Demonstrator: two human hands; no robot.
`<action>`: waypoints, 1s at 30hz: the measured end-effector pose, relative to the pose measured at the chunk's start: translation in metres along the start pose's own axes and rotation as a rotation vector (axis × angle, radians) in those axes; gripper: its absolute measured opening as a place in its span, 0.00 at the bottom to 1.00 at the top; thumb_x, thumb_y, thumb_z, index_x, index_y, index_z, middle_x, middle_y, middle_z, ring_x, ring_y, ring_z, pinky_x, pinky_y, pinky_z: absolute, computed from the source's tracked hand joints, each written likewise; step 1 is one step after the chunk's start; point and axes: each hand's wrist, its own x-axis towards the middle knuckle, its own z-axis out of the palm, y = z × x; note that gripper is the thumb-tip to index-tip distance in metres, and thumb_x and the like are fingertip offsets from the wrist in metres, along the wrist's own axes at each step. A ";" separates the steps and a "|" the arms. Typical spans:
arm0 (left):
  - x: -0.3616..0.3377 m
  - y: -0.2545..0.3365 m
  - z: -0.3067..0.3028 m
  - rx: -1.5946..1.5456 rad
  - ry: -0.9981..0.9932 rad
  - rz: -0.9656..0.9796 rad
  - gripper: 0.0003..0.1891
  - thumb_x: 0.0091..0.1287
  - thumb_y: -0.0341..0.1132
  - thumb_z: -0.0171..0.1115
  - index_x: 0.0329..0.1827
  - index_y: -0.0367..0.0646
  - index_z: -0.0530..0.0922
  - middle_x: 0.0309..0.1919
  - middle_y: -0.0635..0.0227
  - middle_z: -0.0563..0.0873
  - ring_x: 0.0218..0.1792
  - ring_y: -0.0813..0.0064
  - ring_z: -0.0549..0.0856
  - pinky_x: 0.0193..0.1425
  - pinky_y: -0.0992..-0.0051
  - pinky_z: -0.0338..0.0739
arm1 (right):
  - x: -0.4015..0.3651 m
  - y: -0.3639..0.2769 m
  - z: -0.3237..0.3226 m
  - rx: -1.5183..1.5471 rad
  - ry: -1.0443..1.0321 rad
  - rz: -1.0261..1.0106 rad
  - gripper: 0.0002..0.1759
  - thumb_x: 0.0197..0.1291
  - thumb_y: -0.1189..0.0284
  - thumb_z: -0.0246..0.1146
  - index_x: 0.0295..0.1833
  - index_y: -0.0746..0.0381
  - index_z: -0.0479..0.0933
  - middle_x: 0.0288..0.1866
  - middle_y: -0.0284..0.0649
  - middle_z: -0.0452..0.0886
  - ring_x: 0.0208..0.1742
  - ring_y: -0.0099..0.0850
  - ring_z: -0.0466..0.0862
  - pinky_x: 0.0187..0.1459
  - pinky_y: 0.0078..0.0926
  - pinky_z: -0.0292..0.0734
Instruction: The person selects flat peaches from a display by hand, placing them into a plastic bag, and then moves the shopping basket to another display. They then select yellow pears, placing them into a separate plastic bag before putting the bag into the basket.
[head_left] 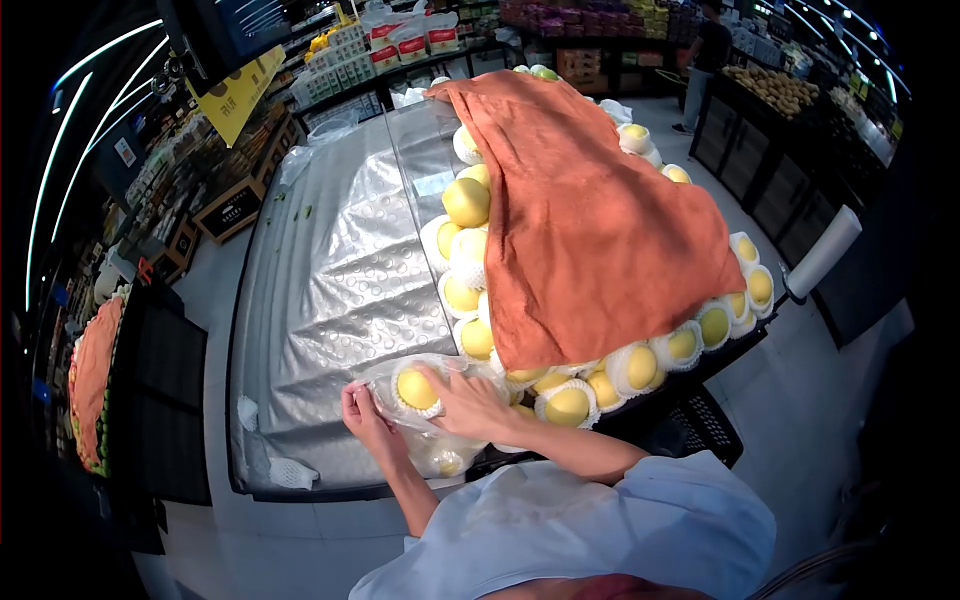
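Note:
My left hand (372, 424) is closed, pinching the edge of a clear plastic bag (372, 382) at the near side of the display. A round yellow fruit (415, 388) in a white foam net shows at the bag. My right hand (472, 404) grips this fruit from the right, its fingertips on the skin. Part of the net and the bag's mouth are hidden by the fingers. Lower in the bag, another yellow fruit (450, 465) hangs near the display's front edge.
An orange cloth (600, 220) covers a heap of netted yellow fruits (568, 406). Silver padded lining (340, 260) spreads to the left, with a loose foam net (292, 473) near its front. A plastic roll (825, 250) stands right. A person (706, 60) stands in the back.

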 end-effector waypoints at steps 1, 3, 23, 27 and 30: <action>-0.001 0.003 -0.002 0.042 -0.020 -0.017 0.06 0.72 0.32 0.53 0.35 0.44 0.74 0.18 0.82 0.70 0.14 0.94 0.63 0.13 0.87 0.52 | -0.003 0.003 0.000 0.001 -0.002 0.000 0.48 0.54 0.56 0.66 0.76 0.51 0.47 0.54 0.67 0.69 0.41 0.60 0.81 0.44 0.51 0.75; -0.004 0.001 -0.003 0.086 -0.037 -0.039 0.07 0.72 0.32 0.53 0.34 0.44 0.74 0.17 0.83 0.69 0.13 0.94 0.62 0.13 0.86 0.52 | -0.013 0.010 0.002 0.129 0.078 -0.006 0.48 0.54 0.54 0.65 0.76 0.47 0.46 0.58 0.71 0.67 0.47 0.64 0.79 0.50 0.54 0.74; -0.016 -0.011 0.009 0.446 -0.322 -0.063 0.18 0.66 0.27 0.59 0.59 0.42 0.72 0.32 0.77 0.75 0.26 0.92 0.69 0.28 0.89 0.62 | -0.039 0.053 0.020 0.462 0.441 -0.270 0.52 0.42 0.67 0.76 0.71 0.63 0.54 0.63 0.52 0.66 0.63 0.48 0.68 0.65 0.40 0.61; -0.025 0.001 0.011 0.425 -0.331 -0.020 0.24 0.62 0.26 0.62 0.63 0.43 0.70 0.44 0.72 0.73 0.32 0.89 0.70 0.35 0.88 0.66 | -0.045 0.052 0.023 0.412 0.518 -0.332 0.52 0.41 0.66 0.77 0.71 0.63 0.55 0.62 0.53 0.68 0.62 0.49 0.69 0.64 0.42 0.63; -0.028 0.013 0.005 0.464 -0.341 0.075 0.22 0.60 0.26 0.62 0.60 0.40 0.72 0.44 0.70 0.73 0.36 0.86 0.71 0.40 0.84 0.68 | -0.054 0.041 0.022 0.345 0.552 -0.305 0.52 0.41 0.65 0.76 0.71 0.62 0.54 0.61 0.55 0.69 0.59 0.52 0.71 0.62 0.44 0.65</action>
